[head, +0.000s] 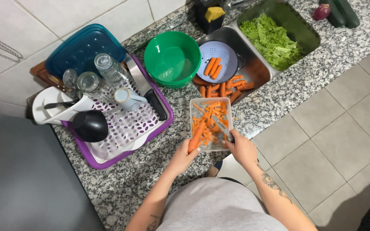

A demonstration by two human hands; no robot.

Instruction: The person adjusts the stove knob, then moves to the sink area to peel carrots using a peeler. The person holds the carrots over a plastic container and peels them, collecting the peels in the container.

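My left hand [182, 157] grips an orange carrot [196, 137] by its lower end, the carrot slanting up over a clear rectangular container [193, 107] full of carrot peelings. My right hand [241, 148] holds a peeler [222, 127] whose blade lies over the container beside the carrot. The container rests on the speckled granite counter [150, 167] just in front of me.
A steel sink [253, 57] holds loose carrots [228, 87], a pale colander [219, 53] with carrots, and lettuce [273, 40]. A green bowl [172, 57] stands left of it. Further left, a purple drying rack [120, 128] with glasses and a black cup. Dark cucumbers [341, 12] lie at top right.
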